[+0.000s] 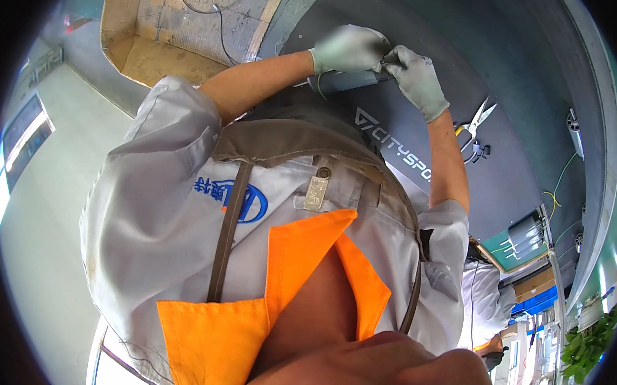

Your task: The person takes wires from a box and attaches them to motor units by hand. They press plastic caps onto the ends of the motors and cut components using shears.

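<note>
The grey part is lying just beneath the gloved left hand. That hand and the right hand are meeting at bent fingertips; whether they are grasping anything, the view is not showing. A green wire is looping below the left glove. Handwork is seemingly underway, its remainder unclear, while scissors are lying open on the dark surface.

A dark grey worktop is spreading from the upper centre to the right of the frame, white lettering running across it near the middle. Open scissors are lying right of centre, blades pointing up, with a small black part sitting just beside their handles.
</note>
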`<state>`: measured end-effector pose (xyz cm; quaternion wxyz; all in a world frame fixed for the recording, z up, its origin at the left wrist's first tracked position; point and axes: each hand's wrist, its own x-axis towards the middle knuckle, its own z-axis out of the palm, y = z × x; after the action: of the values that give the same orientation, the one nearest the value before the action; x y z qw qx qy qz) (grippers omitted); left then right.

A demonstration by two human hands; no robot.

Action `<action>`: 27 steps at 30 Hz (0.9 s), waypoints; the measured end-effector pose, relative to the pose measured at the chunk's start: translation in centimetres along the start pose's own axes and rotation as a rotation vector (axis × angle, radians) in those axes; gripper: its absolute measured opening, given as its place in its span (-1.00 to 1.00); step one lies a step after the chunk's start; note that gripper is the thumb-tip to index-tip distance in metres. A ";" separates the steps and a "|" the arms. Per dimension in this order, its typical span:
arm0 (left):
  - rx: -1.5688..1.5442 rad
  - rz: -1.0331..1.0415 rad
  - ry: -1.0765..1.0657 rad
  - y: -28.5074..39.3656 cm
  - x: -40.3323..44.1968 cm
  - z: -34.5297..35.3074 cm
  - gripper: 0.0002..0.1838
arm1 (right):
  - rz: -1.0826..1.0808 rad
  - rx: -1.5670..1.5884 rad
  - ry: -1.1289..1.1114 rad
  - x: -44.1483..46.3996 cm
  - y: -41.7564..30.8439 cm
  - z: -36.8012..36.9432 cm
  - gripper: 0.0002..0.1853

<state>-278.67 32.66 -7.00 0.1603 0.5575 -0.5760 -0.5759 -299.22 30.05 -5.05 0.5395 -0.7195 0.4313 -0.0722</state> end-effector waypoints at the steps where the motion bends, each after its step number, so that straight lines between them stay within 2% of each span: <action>1: -0.001 -0.013 0.003 0.3 -0.2 0.1 -0.47 | 0.005 -0.021 0.029 -0.4 0.0 0.1 -0.87; 5: -0.026 0.001 -0.009 0.1 0.1 -0.1 -0.46 | -0.083 -0.158 0.076 -0.3 1.1 0.7 -0.83; 7: -0.058 -0.057 -0.020 1.0 -0.4 0.1 -0.46 | 0.167 0.274 -0.032 -0.6 1.2 -0.4 -0.75; 8: -0.074 -0.108 -0.032 1.5 -0.5 -0.2 -0.46 | 0.161 0.272 -0.039 -0.6 1.3 -0.9 -0.75; 10: 0.056 0.066 0.046 0.6 -0.6 0.2 -0.45 | 0.279 0.016 -0.160 -0.3 1.3 -1.7 -0.68; 11: 0.084 0.054 0.049 0.6 -0.7 0.1 -0.44 | 0.274 0.104 -0.197 -0.1 1.2 -1.7 -0.77; 12: 0.078 0.054 0.051 0.6 -0.7 0.2 -0.44 | 0.277 0.101 -0.201 0.1 1.1 -2.0 -0.77; 14: 0.025 0.049 0.084 0.7 -0.7 0.0 -0.42 | 0.059 -0.047 -0.297 1.1 0.9 -2.7 -0.75; 17: -0.036 0.069 0.113 -0.7 -0.3 -0.3 -0.38 | 0.011 -0.101 -0.337 1.8 0.7 -2.2 -0.71; 18: -0.045 0.076 0.114 -1.3 0.0 -0.4 -0.38 | 0.017 -0.110 -0.338 2.0 0.7 -1.9 -0.71; 20: -0.164 0.014 0.037 -2.0 0.2 -1.1 -0.36 | 0.031 -0.021 -0.182 2.6 0.6 -0.7 -0.75; 22: -0.087 0.070 0.041 -2.2 0.0 -1.6 -0.34 | 0.003 -0.016 -0.192 3.4 0.5 -0.5 -0.76; 24: -0.230 -0.013 -0.037 -0.8 -0.4 -2.0 -0.36 | 0.332 0.022 -0.393 3.7 -1.5 -1.8 -0.69; 26: -0.240 0.065 -0.052 -1.9 -1.1 -1.9 -0.37 | 0.365 0.068 -0.329 3.5 -2.1 -1.7 -0.70; 27: -0.043 0.174 0.064 -2.6 -1.7 -1.6 -0.37 | 0.324 0.019 -0.288 3.6 -1.7 -1.5 -0.70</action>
<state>-275.58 33.99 -7.97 0.2401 0.5201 -0.6042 -0.5539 -296.92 26.53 -4.27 0.6067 -0.6385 0.4593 0.1150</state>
